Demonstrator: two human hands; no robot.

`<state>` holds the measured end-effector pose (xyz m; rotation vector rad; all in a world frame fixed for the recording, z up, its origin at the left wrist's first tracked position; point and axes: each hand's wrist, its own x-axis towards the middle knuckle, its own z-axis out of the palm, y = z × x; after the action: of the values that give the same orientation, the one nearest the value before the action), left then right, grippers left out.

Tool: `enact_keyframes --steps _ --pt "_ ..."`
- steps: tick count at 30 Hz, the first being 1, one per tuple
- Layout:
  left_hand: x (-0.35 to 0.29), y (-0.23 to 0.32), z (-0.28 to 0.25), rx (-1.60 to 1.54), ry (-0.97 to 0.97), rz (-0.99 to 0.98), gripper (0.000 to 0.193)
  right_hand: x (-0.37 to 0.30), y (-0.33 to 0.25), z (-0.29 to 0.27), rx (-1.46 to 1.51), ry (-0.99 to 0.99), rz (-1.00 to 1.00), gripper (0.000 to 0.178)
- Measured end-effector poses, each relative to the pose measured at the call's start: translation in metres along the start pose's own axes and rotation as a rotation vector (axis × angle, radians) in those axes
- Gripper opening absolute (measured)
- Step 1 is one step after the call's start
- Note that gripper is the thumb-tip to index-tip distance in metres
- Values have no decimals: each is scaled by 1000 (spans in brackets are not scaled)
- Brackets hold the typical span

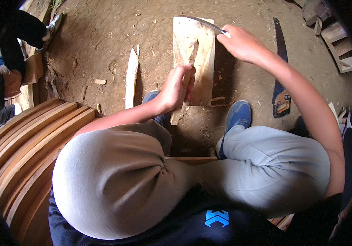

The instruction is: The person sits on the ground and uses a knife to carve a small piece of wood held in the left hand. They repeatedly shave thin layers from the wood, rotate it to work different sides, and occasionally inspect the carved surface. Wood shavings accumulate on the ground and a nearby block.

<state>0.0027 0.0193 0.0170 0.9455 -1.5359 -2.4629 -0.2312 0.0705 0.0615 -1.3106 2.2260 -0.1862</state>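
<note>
My left hand (175, 87) is closed around a narrow piece of wood (176, 116), its lower end sticking out below my fist. Under that hand lies a pale, thick wooden board (206, 78) on the dirt ground, between my feet and beyond them. My right hand (240, 42) grips the handle end of a long, thin blade (202, 20), seen nearly edge-on. The blade reaches left across the board's far end, apart from my left hand. Whether it is a machete or a sickle I cannot tell. Its handle is mostly hidden in my fist.
A pointed wooden stake (131, 78) lies left of the board. On the right is a handsaw (282, 69) with a wooden handle. Stacked planks (40, 131) stand at my left. Another person's shoe (54, 25) shows at the far left. A wooden frame (341, 45) sits far right.
</note>
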Motion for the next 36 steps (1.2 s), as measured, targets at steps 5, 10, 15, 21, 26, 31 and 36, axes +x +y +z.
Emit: enact_keyframes --steps 5,10,15,21,26,31,36 --pt "-3 7 -1 -71 -102 11 42 -2 -3 28 73 -6 -62 33" --pt "-5 10 -1 -122 -120 -4 42 -11 -3 36 35 50 -90 35" --pt "-1 7 -4 -144 -135 13 43 -1 -11 -2 148 258 -387 30" --pt "0 9 -5 -265 -145 -20 44 -3 -30 -23 513 -44 -620 37" --pt "-2 9 -8 -258 -177 -39 43 -3 -34 -21 361 -33 -684 30" --pt "-3 11 -6 -209 -211 -43 43 -6 -37 -26 416 -39 -630 19" --pt "-4 12 -5 -187 -221 -13 43 -6 -38 -32 385 -20 -678 14"
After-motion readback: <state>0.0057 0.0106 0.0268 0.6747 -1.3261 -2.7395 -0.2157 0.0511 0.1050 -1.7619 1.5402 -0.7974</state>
